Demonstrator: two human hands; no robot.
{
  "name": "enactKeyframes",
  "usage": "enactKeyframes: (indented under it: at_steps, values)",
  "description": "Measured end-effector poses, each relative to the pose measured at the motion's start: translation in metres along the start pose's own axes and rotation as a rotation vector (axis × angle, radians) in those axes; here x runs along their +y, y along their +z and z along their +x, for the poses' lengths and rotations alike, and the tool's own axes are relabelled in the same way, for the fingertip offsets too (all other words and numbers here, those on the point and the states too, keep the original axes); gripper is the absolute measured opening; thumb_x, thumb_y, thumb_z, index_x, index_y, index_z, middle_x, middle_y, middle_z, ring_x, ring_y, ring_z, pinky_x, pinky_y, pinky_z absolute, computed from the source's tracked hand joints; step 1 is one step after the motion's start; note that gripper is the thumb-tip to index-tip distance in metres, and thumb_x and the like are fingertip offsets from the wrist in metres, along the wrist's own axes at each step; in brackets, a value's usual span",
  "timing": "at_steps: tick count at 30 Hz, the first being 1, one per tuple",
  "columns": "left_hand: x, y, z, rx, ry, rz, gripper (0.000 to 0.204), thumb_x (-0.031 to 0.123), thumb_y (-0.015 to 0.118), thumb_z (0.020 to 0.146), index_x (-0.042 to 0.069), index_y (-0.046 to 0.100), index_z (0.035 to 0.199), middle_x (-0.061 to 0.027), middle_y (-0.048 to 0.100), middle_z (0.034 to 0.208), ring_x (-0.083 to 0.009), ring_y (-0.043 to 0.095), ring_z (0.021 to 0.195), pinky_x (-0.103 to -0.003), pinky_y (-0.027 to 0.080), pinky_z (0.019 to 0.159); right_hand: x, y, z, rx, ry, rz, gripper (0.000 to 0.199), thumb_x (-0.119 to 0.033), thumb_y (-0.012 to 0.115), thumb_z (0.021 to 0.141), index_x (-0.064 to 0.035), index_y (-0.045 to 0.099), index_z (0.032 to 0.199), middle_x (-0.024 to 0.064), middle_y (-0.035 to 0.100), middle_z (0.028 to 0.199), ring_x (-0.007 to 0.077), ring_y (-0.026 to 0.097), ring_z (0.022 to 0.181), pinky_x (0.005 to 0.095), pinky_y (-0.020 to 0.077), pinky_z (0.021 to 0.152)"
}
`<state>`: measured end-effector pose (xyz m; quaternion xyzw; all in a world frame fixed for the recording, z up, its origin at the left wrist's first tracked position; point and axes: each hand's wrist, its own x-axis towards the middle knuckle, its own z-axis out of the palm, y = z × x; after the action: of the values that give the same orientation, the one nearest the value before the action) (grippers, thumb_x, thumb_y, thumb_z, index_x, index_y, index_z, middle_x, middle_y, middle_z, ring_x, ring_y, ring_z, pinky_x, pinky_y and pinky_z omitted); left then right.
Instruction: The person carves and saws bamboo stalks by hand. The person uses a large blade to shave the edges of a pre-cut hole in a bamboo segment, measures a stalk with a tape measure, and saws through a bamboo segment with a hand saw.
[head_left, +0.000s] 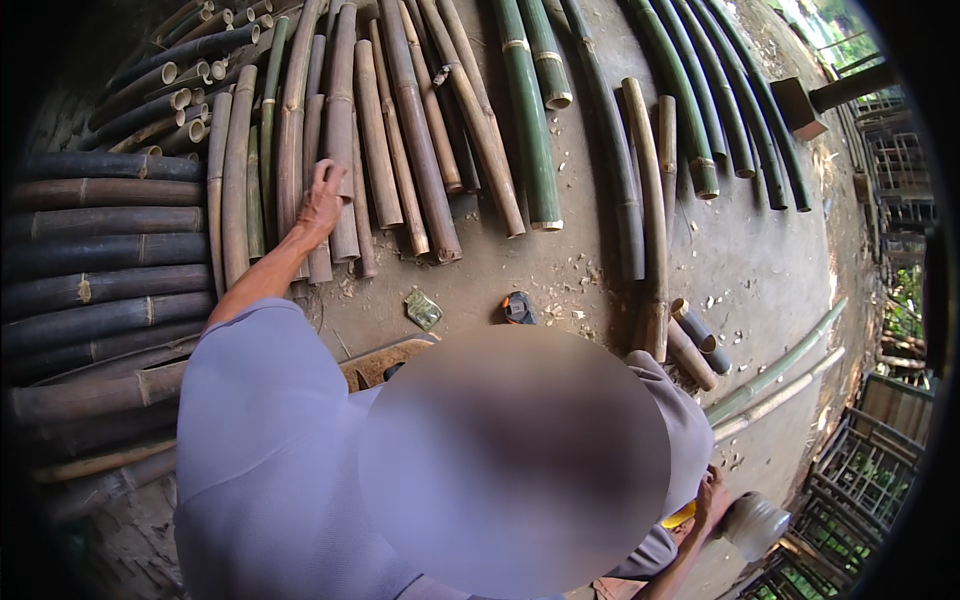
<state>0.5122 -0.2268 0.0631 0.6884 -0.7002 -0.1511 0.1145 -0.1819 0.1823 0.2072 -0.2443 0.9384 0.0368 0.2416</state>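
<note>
My left hand (322, 200) reaches forward onto a row of brown bamboo poles lying side by side on the ground. Its fingers curl over one brown bamboo pole (340, 120) near its cut end. My right hand (711, 497) is low at the bottom right, partly hidden behind my lavender sleeve. It sits beside a grey round container (755, 522) and a yellow object (680, 516). Whether it grips either one does not show.
Green bamboo poles (528, 120) lie to the right of the brown ones, and dark poles (100, 250) are stacked at the left. Short bamboo offcuts (692, 340), a small black-and-orange tool (518, 307), a green scrap (423, 308) and wood chips lie on the dirt floor. Metal racks (860, 470) stand at the right.
</note>
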Motion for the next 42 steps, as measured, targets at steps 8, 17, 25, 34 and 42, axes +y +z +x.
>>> enactKeyframes:
  at_steps: [8,17,25,34,42]
  values:
    - [-0.060,-0.051,0.013,0.388,0.052,0.003,0.050,-0.016,0.045,0.066,0.007,0.057,0.108,-0.0159,0.052,0.112,-0.0384,0.054,0.102,-0.043,0.045,0.086,0.018,0.008,0.006,0.016,-0.038,0.053,0.035,-0.036,0.056,0.082,-0.0177,0.064,0.111,0.0117,0.069,0.085,0.0248,0.066,0.075,0.0369,0.0486,0.064]
    - [-0.019,-0.001,0.007,0.136,0.041,-0.023,0.047,-0.011,0.058,0.067,0.006,0.057,0.111,-0.0123,0.044,0.116,-0.0356,0.055,0.099,-0.043,0.048,0.083,0.013,0.004,0.005,0.020,-0.025,0.075,0.033,-0.036,0.055,0.084,-0.0184,0.065,0.111,0.0144,0.066,0.075,0.0245,0.064,0.068,0.0364,0.0477,0.061]
    - [0.002,0.022,-0.011,-0.155,0.075,0.087,0.047,-0.011,0.056,0.071,0.008,0.058,0.114,-0.0206,0.038,0.123,-0.0451,0.055,0.101,-0.046,0.049,0.088,0.025,0.009,0.009,0.033,-0.052,0.141,0.032,-0.034,0.057,0.083,-0.0176,0.066,0.108,0.0152,0.065,0.074,0.0251,0.063,0.068,0.0357,0.0482,0.063]
    - [0.046,0.054,-0.018,-0.120,0.336,-0.027,0.040,0.007,0.060,0.067,0.003,0.057,0.107,-0.0186,0.051,0.105,-0.0354,0.051,0.102,-0.044,0.044,0.091,0.010,0.007,0.007,0.049,-0.044,0.045,0.031,-0.033,0.058,0.082,-0.0190,0.066,0.108,0.0127,0.065,0.073,0.0234,0.062,0.066,0.0340,0.0481,0.062]
    - [0.126,0.102,0.001,-0.607,0.055,-0.404,0.044,0.025,0.067,0.076,-0.002,0.054,0.109,-0.0176,0.055,0.105,-0.0268,0.060,0.088,-0.039,0.051,0.075,0.069,0.030,0.039,-0.067,-0.016,0.534,0.028,-0.015,0.060,0.087,-0.0064,0.059,0.113,0.0014,0.057,0.068,0.0069,0.052,0.053,0.0217,0.0411,0.047]
